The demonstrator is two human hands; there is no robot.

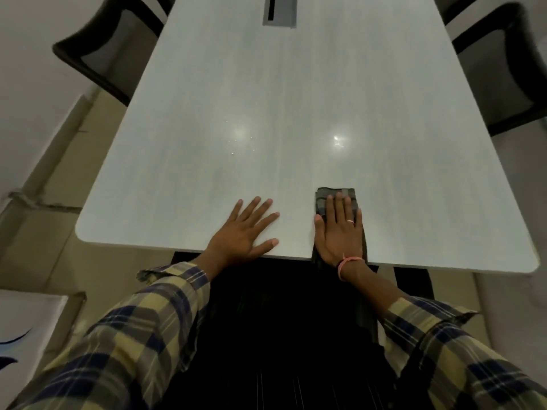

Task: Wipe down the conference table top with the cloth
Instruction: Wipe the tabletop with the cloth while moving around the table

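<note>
The pale grey conference table (pixel 296 99) stretches away from me, its near edge right in front of my body. A folded dark grey checked cloth (pixel 334 193) lies on the top near that edge, right of centre, with its near end hanging over the edge. My right hand (pixel 340 232) presses flat on the cloth, fingers stretched forward. My left hand (pixel 245 229) rests flat on the bare tabletop to the left of the cloth, fingers spread, holding nothing. Small water droplets (pixel 241 143) glint on the surface further out.
A dark cable hatch (pixel 279 10) is set in the table's middle at the far end. Dark chairs stand at the far left (pixel 103 48) and far right (pixel 503 69) sides. Tiled floor (pixel 50 232) lies on the left.
</note>
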